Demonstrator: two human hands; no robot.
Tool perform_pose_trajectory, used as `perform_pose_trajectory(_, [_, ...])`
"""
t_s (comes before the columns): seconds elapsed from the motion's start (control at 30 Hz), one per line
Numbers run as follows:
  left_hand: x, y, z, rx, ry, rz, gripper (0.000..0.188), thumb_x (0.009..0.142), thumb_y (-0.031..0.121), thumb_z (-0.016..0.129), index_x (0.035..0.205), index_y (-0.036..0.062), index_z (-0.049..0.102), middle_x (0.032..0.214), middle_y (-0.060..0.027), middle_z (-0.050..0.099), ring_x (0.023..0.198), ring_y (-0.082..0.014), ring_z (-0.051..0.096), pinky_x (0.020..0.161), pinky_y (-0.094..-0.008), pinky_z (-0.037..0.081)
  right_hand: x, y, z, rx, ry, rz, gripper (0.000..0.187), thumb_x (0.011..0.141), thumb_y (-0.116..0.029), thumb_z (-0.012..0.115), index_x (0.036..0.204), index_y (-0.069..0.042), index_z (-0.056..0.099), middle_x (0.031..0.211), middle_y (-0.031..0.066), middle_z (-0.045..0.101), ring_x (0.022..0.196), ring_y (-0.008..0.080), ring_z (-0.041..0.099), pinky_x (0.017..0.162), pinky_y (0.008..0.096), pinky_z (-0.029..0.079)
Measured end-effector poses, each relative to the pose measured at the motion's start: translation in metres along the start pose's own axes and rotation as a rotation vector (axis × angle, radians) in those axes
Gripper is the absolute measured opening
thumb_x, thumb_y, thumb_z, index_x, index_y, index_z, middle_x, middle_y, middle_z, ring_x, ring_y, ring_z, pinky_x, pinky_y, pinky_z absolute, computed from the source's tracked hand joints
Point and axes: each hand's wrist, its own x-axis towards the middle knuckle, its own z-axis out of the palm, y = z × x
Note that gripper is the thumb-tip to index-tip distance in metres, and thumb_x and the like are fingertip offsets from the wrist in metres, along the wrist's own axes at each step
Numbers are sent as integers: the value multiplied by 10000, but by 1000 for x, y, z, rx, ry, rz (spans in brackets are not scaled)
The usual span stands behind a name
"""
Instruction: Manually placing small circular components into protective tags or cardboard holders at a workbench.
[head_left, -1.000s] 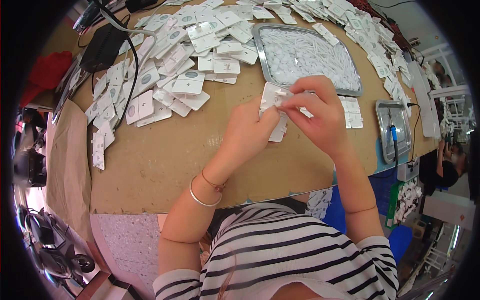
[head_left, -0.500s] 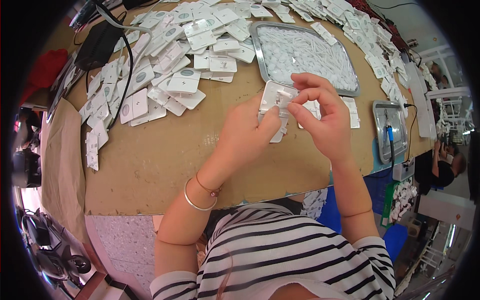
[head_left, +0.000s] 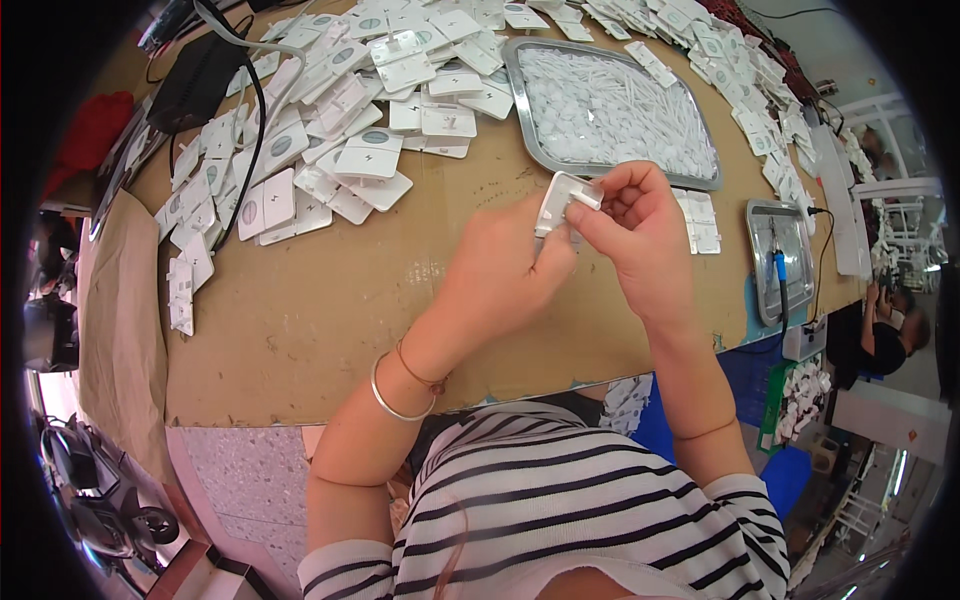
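A white plastic plate with moulded parts on its back (head_left: 556, 208) is held in front of me above the table. My left hand (head_left: 508, 262) grips its left and lower side, the thumb lying along its underside edge. My right hand (head_left: 640, 225) pinches at the plate's right side, thumb and forefinger on a raised white piece there; the other fingers are curled. Just beyond my hands stands a metal tray (head_left: 541, 152) full of small white plastic parts. Part of the held plate is hidden behind my left fingers.
Heaps of white plates (head_left: 370, 155) spread over the far left and far right. More white plates (head_left: 700, 220) lie right of my right hand. A smaller metal tray (head_left: 765, 300) holds a blue-handled tool (head_left: 781, 268) with a cord. A black box (head_left: 200, 82) with cables stands far left.
The plate has tilted up more on edge between my hands. My right hand has shifted slightly lower, and its fingers have closed from spread to a pinch on the piece.
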Motion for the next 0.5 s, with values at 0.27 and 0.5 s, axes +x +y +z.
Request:
perform_pose_trajectory(0.27, [0, 1, 6, -347, 172, -221, 320, 846, 277, 661, 932, -17, 567, 730, -28, 617, 579, -44, 517, 470, -209, 399, -8, 3, -8, 215, 14, 32, 272, 842, -82, 634, 1084, 11, 550, 917, 39, 609, 811, 83, 555, 732, 231, 454])
perform_pose_trajectory(0.5, [-1, -1, 15, -308, 268, -83, 298, 806, 222, 707, 934, -19, 590, 742, -24, 612, 593, -32, 516, 469, -179, 390, -23, 11, -11, 197, 26, 51, 187, 872, -167, 627, 966, -7, 612, 853, 22, 622, 786, 82, 559, 731, 225, 447])
